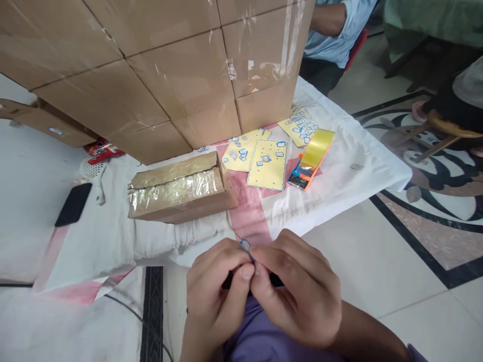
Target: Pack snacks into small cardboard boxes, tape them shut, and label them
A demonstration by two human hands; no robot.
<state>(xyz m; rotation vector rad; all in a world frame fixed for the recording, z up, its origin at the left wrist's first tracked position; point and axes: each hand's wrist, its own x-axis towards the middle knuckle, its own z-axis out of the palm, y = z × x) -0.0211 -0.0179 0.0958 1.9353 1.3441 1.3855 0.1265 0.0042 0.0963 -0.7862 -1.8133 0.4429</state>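
Observation:
Both of my hands meet low in the middle of the view, in front of the table edge. Between their fingertips is a small blue-edged paper piece, mostly hidden by the fingers. My left hand pinches it from the left with thumb and forefinger. From the other side, my right hand pinches the same piece, thumbs nearly touching. Beyond them on the cloth lie yellow cards with several similar small blue-edged pieces on and around them. A tape dispenser with yellowish tape rests right of the cards.
A taped cardboard box lies on the white and pink tablecloth. Behind it rises a wall of wrapped cartons. A black phone and red packet are at left. Another person's arm shows behind the cartons.

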